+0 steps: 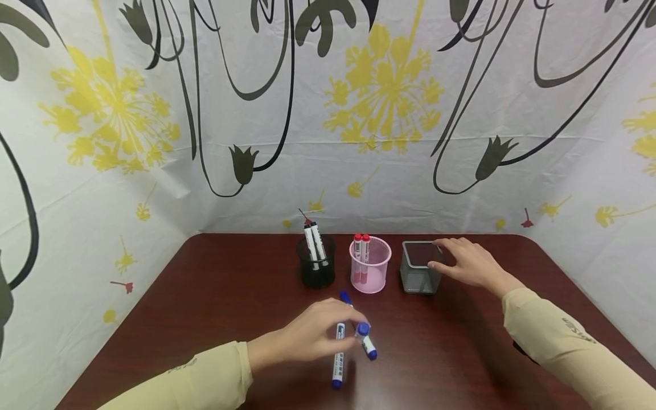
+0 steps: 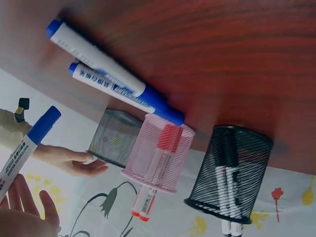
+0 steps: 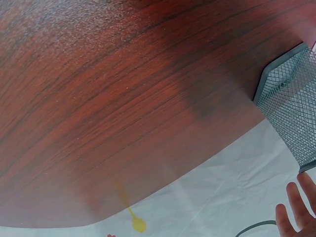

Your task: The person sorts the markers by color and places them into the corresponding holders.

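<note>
My left hand [image 1: 312, 333] pinches a blue-capped white marker [image 2: 19, 160] above the table, its blue cap [image 1: 363, 328] facing the head camera. Beneath the hand, two more blue-capped markers lie on the table: one [image 1: 339, 356] points lengthwise, and the other [image 1: 368, 346] slants, partly hidden by the hand. In the left wrist view these markers [image 2: 98, 54] [image 2: 113, 89] lie close together. My right hand [image 1: 471, 263] is at the right side of a grey mesh holder [image 1: 420, 279], fingertips at its rim; no marker shows inside.
Left of the grey holder stands a pink mesh cup [image 1: 376, 280] with two red-capped markers. Further left, a black mesh cup [image 1: 316, 276] holds two black-and-white markers. The dark red table [image 1: 230, 285] ends at a patterned cloth [image 1: 307, 114] behind and at the sides.
</note>
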`<state>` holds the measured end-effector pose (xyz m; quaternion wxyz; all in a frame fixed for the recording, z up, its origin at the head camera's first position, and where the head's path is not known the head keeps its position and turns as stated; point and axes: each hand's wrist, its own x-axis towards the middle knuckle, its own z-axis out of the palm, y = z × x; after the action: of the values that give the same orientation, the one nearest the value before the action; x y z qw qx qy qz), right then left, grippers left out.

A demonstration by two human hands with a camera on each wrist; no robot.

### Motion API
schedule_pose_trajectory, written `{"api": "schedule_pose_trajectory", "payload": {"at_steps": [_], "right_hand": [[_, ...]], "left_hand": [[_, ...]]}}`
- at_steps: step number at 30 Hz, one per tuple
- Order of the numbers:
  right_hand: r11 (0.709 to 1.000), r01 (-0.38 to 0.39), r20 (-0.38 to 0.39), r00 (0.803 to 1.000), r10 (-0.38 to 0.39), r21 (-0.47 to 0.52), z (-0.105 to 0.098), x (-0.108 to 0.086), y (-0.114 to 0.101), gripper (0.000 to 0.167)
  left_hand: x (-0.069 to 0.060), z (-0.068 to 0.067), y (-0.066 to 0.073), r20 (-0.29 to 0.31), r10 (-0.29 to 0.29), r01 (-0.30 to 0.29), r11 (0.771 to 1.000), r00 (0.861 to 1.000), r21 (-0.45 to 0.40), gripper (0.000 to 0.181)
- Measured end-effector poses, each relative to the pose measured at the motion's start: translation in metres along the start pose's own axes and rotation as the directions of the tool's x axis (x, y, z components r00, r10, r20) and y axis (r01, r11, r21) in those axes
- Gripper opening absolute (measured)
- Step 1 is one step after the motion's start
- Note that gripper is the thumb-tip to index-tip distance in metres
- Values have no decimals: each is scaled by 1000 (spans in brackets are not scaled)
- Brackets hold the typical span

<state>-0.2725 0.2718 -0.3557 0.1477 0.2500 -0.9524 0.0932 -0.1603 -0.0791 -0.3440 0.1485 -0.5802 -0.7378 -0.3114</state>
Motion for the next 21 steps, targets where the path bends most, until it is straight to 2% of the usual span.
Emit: {"api": "schedule_pose_trajectory", "payload": {"at_steps": [3, 8, 15, 21], "right_hand": [[1000, -2, 6, 1000, 2, -2, 0, 0, 0, 62], [1000, -3, 11, 1000, 3, -6, -1, 1, 0, 62], [1000, -4, 10, 1000, 4, -2, -2, 0, -1, 61], [1000, -18, 30, 999, 18, -1, -2, 0, -2, 62]], "left_hand": [[7, 0, 2, 11, -61, 61, 994, 998, -86, 21], [19, -2, 2, 33, -123, 126, 981, 992, -145, 26], [37, -4, 0, -18, -85, 80, 981, 996, -174, 27], [48, -8, -2, -16, -117, 112, 975, 993, -190, 27]]}}
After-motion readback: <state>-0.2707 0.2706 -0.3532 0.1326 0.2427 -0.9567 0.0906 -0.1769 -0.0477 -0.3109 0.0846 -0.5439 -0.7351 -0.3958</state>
